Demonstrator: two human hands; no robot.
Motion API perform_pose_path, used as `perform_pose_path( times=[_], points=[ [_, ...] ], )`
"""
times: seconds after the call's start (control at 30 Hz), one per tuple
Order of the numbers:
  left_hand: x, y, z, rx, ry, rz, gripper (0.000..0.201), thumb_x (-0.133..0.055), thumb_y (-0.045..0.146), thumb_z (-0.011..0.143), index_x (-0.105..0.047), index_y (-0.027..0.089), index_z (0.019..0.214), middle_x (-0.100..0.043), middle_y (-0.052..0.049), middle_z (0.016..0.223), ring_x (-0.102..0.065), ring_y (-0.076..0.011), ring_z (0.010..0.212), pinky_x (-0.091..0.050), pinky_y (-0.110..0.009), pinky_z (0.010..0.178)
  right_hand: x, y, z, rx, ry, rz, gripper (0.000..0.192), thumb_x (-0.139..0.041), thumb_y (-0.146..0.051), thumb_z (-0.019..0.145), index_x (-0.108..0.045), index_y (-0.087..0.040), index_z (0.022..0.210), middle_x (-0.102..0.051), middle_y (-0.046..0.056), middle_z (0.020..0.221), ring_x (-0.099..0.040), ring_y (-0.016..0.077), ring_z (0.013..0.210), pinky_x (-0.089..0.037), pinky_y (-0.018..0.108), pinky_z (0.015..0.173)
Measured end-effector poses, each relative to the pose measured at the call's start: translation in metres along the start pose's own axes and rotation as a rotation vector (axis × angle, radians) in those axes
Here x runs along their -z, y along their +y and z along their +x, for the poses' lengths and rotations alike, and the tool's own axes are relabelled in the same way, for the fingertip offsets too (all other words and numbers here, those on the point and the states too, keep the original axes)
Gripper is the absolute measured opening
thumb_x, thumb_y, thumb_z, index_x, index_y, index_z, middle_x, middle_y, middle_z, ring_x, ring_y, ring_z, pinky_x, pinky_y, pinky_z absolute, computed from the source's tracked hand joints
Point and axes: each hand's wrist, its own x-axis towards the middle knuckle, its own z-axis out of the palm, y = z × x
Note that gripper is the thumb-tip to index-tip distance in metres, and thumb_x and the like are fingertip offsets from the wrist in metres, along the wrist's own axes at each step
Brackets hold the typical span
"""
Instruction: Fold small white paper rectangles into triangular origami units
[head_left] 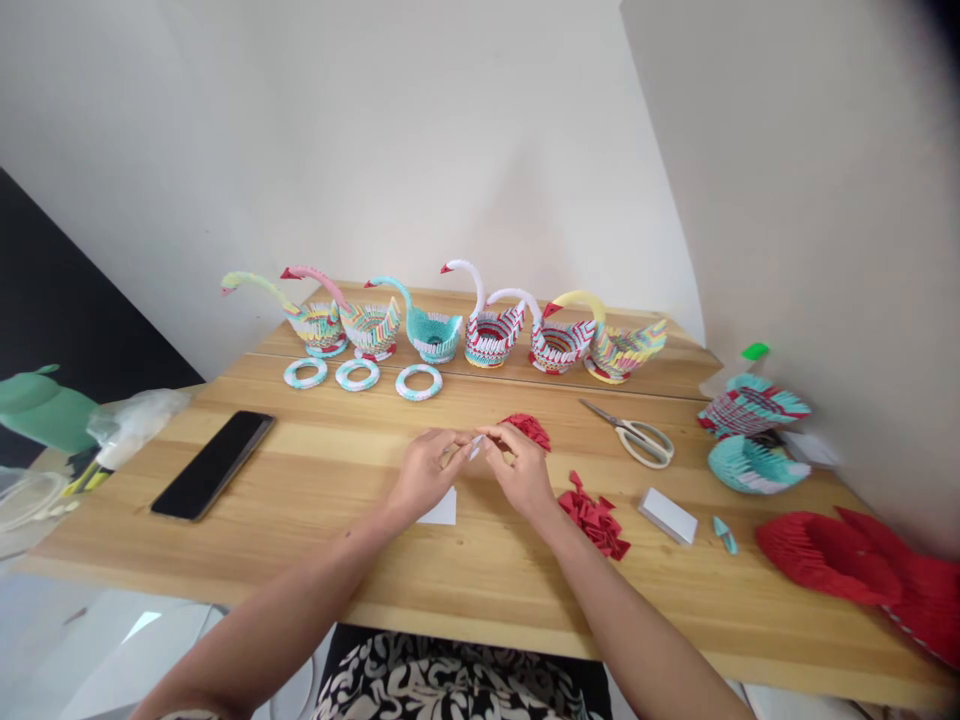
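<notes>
"What lies nearest?"

"The person's patterned clothing (450, 675), at the near edge of the wooden desk (322, 465). Toward the right end lies a large red folded piece (825, 555), with a small teal piece (725, 535) and a white block (667, 516) to its left."

"And around the hands?"

"A heap of red folded pieces (596, 522) lies to the right of the right hand (523, 475). A white sheet (442, 510) lies partly hidden by the left hand (426, 470). A black phone (214, 465) rests well apart on the left."

"How does each grip stand?"

"Both are closed to a pinch; the fingertips meet on a small white paper piece (476, 448), held over the desk between the two hands."

"Farther off?"

"A second red heap (531, 431) just beyond the right hand, scissors (637, 437) to its right. Three pale rings (358, 387) lie farther left. Beyond them, six swan-shaped baskets (491, 347) stand in a row before the pale wall (420, 150)."
</notes>
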Motion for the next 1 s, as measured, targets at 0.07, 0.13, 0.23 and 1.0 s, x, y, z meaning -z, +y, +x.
perform_pose_path(
  times=[0.07,0.13,0.23,1.0],
  points=[
    [0.0003,0.0004,0.0000,0.004,0.000,-0.005,0.017,-0.053,0.027,0.087,-0.068,0.021,0.090,-0.071,-0.004,0.091,-0.063,-0.0185,0.084,-0.048,-0.029,0.076,0.0000,-0.0003,-0.0002,-0.018,0.000,0.011,0.018,-0.050,-0.026,0.088,-0.066,-0.021,0.096,-0.067,0.006,0.092,-0.062,0.0194,0.087,-0.049,0.032,0.078],
    [0.0007,0.0012,0.0001,0.004,-0.001,-0.012,0.017,-0.052,0.028,0.087,-0.068,0.021,0.090,-0.071,-0.004,0.090,-0.064,-0.0185,0.083,-0.048,-0.029,0.076,-0.0001,-0.0007,0.0000,-0.032,-0.001,0.027,0.019,-0.050,-0.027,0.088,-0.066,-0.021,0.096,-0.067,0.006,0.093,-0.062,0.0193,0.087,-0.049,0.032,0.078],
    [0.0014,0.0025,0.0003,0.006,0.001,-0.020,0.018,-0.052,0.028,0.088,-0.067,0.020,0.087,-0.071,-0.004,0.088,-0.064,-0.0179,0.082,-0.048,-0.028,0.076,-0.0006,-0.0006,0.0006,-0.052,-0.009,0.047,0.019,-0.052,-0.029,0.086,-0.066,-0.021,0.096,-0.066,0.005,0.090,-0.062,0.0182,0.083,-0.050,0.031,0.075],
    [-0.0014,0.0012,0.0020,0.038,0.023,-0.041,0.013,-0.056,0.028,0.085,-0.066,0.020,0.081,-0.071,-0.003,0.084,-0.064,-0.0166,0.078,-0.048,-0.027,0.072,-0.0037,0.0022,0.0011,-0.122,-0.043,0.143,0.018,-0.056,-0.031,0.084,-0.067,-0.020,0.093,-0.069,0.005,0.087,-0.064,0.0179,0.078,-0.051,0.029,0.071]
  ],
)
